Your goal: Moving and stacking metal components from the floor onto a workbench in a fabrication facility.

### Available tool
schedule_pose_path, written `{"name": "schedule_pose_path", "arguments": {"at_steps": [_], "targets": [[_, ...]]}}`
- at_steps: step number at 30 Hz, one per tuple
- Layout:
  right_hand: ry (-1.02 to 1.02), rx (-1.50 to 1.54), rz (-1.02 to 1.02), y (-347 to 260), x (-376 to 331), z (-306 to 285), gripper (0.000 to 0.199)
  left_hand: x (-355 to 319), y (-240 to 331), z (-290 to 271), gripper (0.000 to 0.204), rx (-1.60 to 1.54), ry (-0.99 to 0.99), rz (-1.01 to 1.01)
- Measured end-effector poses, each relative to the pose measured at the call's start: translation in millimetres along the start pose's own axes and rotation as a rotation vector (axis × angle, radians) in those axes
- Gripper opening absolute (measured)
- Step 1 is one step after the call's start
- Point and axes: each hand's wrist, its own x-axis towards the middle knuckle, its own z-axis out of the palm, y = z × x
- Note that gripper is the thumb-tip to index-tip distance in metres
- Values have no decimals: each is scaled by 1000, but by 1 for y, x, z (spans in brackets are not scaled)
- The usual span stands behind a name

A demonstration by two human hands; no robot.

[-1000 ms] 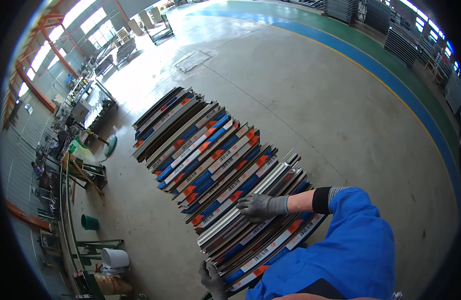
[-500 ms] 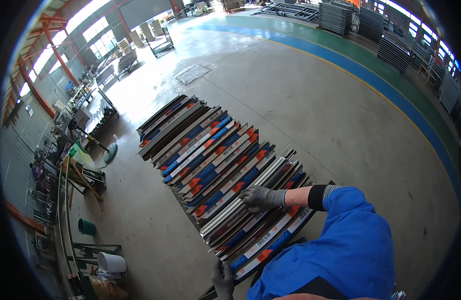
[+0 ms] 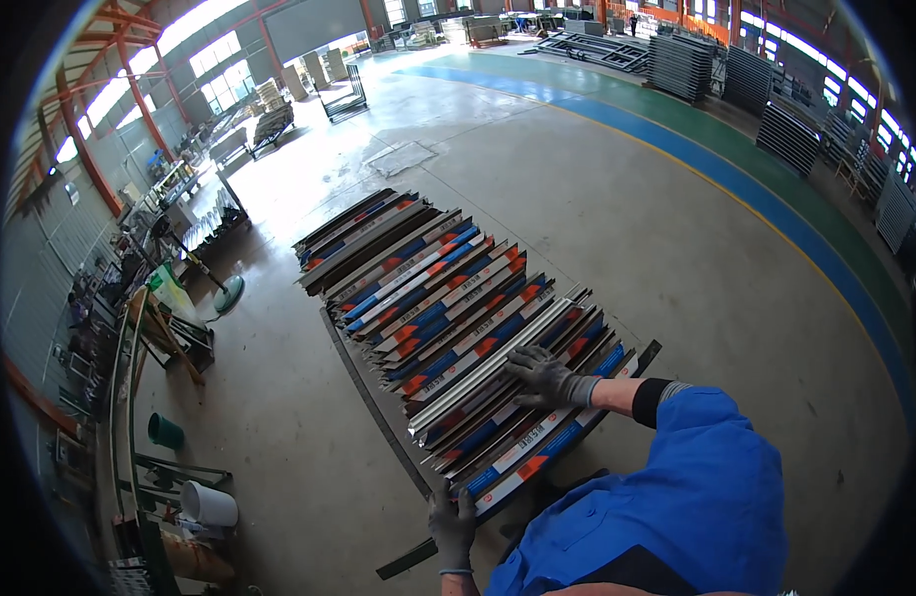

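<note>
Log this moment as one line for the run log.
left hand: gripping near end of stack of long metal profiles | right hand: gloved, resting flat on top of stack | stack: on concrete floor

Grey knit glove on left hand, grey glove on right hand — black cuff, bright blue sleeve

Bright daylight, floor glare, fisheye-bent edges

**What the frame keeps back**

The left hand is cut off at the wrist by the lower edge. The blue sleeve covers the near end of the stacked profiles. Clutter along the left rim is too small to identify.
</note>
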Motion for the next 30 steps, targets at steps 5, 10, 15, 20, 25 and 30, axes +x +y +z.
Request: {"name": "schedule_pose_path", "arguments": {"at_steps": [5, 10, 15, 20, 25, 30], "targets": [[-68, 90, -35, -22, -18, -10, 76, 0, -7, 1, 46, 21, -25, 19], [-179, 230, -125, -47, -28, -22, 80, 2, -4, 1, 48, 74, 30, 103], [-338, 422, -372, -43, -27, -17, 81, 3, 4, 3, 51, 130, 21, 82], [-465, 348, -544, -36, -23, -23, 97, 2, 6, 8, 53, 211, -28, 46], [-492, 405, -576, -22, -20, -23, 95, 4, 10, 8, 52, 231, -39, 50], [-455, 475, -591, -9, -17, -32, 94, 14, 11, 11, 51, 222, -52, 51]]}}
